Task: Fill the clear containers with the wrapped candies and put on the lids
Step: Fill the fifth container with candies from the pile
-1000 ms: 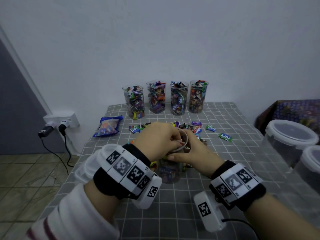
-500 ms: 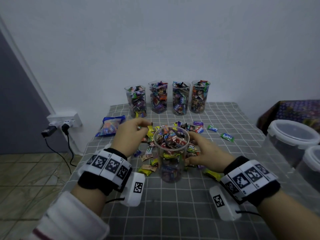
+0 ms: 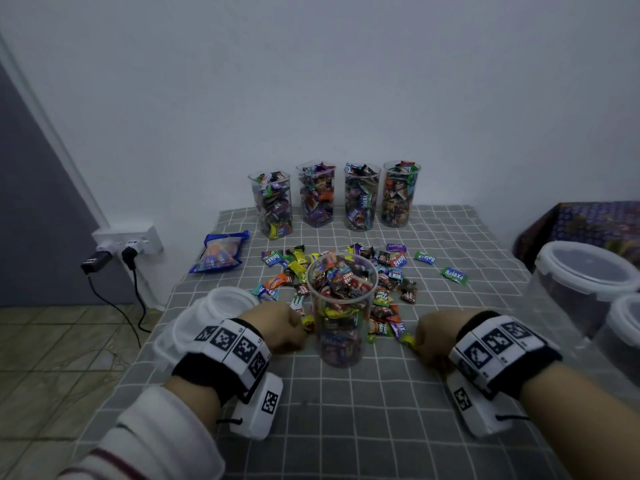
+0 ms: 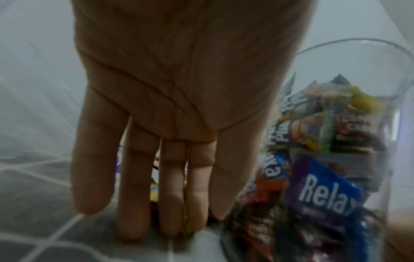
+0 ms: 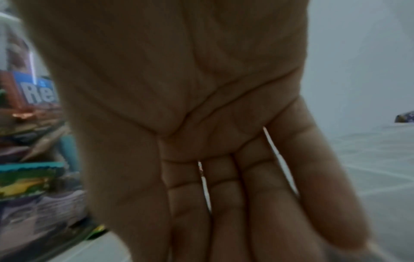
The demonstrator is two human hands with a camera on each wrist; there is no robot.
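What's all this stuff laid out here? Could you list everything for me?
Near container: one, clear, open, nearly full of candies, table middle between the hands.
Far containers: four, clear, full, no lids on, in a row by the wall.
Loose wrapped candies: many, mixed colours, scattered behind and beside the near container.
Candy bag: one, blue, table's left side.
Lids: translucent white, count unclear, at the left edge.
Lidded tubs: two, clear with white rims, far right.
Tablecloth: grey with white grid.
Wall socket: white, two plugs in it.
Left hand: empty, fingers straight, tips on the cloth.
Right hand: empty, fingers straight.
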